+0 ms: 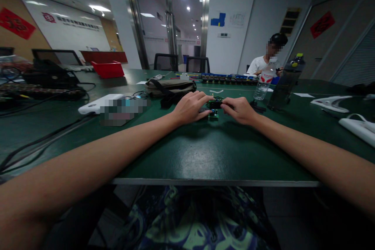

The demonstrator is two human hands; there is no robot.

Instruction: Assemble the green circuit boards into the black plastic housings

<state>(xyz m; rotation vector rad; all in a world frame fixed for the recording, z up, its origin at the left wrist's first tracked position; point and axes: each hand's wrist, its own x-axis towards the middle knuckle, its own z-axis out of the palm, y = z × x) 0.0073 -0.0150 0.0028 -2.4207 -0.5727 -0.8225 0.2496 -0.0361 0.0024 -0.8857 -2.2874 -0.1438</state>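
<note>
Both forearms (125,146) reached forward over the worktop (187,160), angling inward. The left hand (191,106) arched palm down, thumb and forefinger spread; the right hand (239,110) curled inward. Between them sat green circuit boards (216,100) — whether either hand clamped these, I couldn't tell.

Upper circuit board (216,100) partly hidden by fingers (206,98), its components too small to tell

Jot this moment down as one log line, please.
left hand: at far board | right hand: at far board's right edge | grip: unclear | near board: by left hand | beyond: pouch, clear bottle, person
</note>
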